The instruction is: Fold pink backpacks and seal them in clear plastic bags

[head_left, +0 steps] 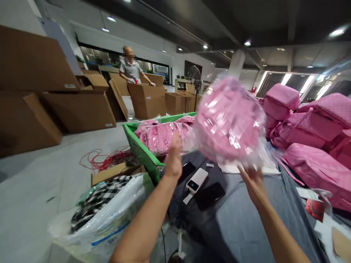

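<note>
A pink backpack in a clear plastic bag [230,120] is up in the air above the table, blurred by motion. My right hand [253,180] is at its lower edge; the fingertips are smeared and partly covered by plastic, so a grip cannot be made out. My left hand [174,157] is raised with its fingers stretched out, apart from the backpack and holding nothing. Just beyond it, a green bin [142,149] contains several bagged pink backpacks [167,135]. Between my forearms lie a white power bank [197,180] and a dark phone [210,195].
Unbagged pink backpacks [315,128] are piled on the right of the grey-covered table [246,219]. Cardboard boxes [79,111] stand at the left, and a person [133,69] is behind another box. Red straps [105,159] and a plastic bag with checked cloth [109,204] lie at lower left.
</note>
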Demonstrator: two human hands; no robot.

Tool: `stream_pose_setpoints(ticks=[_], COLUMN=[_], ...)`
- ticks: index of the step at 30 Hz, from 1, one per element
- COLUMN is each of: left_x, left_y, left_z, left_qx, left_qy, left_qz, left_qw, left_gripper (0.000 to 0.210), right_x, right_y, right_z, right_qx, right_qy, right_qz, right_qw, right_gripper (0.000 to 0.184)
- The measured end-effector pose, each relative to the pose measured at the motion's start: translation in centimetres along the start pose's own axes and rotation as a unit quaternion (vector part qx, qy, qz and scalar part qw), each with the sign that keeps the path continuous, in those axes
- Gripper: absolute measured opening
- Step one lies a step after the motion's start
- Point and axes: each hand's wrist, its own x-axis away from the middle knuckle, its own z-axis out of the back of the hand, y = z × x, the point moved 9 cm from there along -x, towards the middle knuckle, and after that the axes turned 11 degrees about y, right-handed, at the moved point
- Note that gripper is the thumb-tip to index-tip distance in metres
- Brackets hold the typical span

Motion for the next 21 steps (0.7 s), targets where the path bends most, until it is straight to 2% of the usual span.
stream_pose_setpoints(ticks=[1,3,4,6,7,8,9,11,12,14,16,18,21], left_x=[-1.3,-1.0,0.4,4.8,7.2,9.5,11.7,15.7,17.6,21.3,24.6,27.1,28.8], left_y=[0.0,-1.3,-3.0,-8.6,-11.5,-13.9,-16.0,-18.7,-19.4,-19.7,-19.1,-18.6,-19.1], left_z=[1.5,4.0,4.1,2.5,1.9,1.3,0.4,-2.1,-3.6,-7.0,-9.9,-12.2,-16.0], left_qx=[-0.014,-0.047,-0.058,-0.078,-0.076,-0.077,-0.083,-0.087,-0.085,-0.072,-0.066,-0.077,-0.095], left_qy=[0.029,0.085,0.068,-0.037,-0.051,-0.053,-0.069,-0.116,-0.157,-0.255,-0.351,-0.424,-0.510], left_qz=[-0.010,-0.041,-0.044,0.026,0.061,0.087,0.113,0.152,0.168,0.185,0.172,0.130,0.041], left_qw=[0.999,0.994,0.995,0.996,0.994,0.992,0.988,0.978,0.969,0.946,0.918,0.893,0.854], left_gripper=[0.055,0.050,0.046,0.040,0.036,0.030,0.026,0.021,0.020,0.019,0.022,0.025,0.030], right_x=[-0.6,-0.2,1.0,5.7,8.6,11.5,14.2,18.9,21.1,25.0,27.8,29.7,30.9], right_y=[-1.0,-3.7,-5.3,-7.3,-7.0,-5.6,-3.2,3.0,6.0,10.3,12.1,12.4,11.8], right_z=[-1.6,-5.7,-7.8,-10.7,-11.0,-10.6,-9.5,-5.5,-3.0,1.3,5.2,8.4,11.6], right_qx=[-0.025,-0.090,-0.117,-0.145,-0.131,-0.121,-0.115,-0.088,-0.066,-0.033,0.001,0.032,0.042], right_qy=[-0.006,-0.068,-0.116,-0.211,-0.223,-0.224,-0.211,-0.151,-0.127,-0.127,-0.131,-0.116,-0.086], right_qz=[-0.007,-0.001,0.020,0.086,0.112,0.108,0.071,-0.031,-0.078,-0.145,-0.191,-0.238,-0.312], right_qw=[1.000,0.994,0.986,0.963,0.960,0.961,0.968,0.984,0.987,0.981,0.973,0.964,0.945], right_gripper=[0.053,0.061,0.057,0.040,0.032,0.032,0.035,0.037,0.036,0.033,0.033,0.033,0.027])
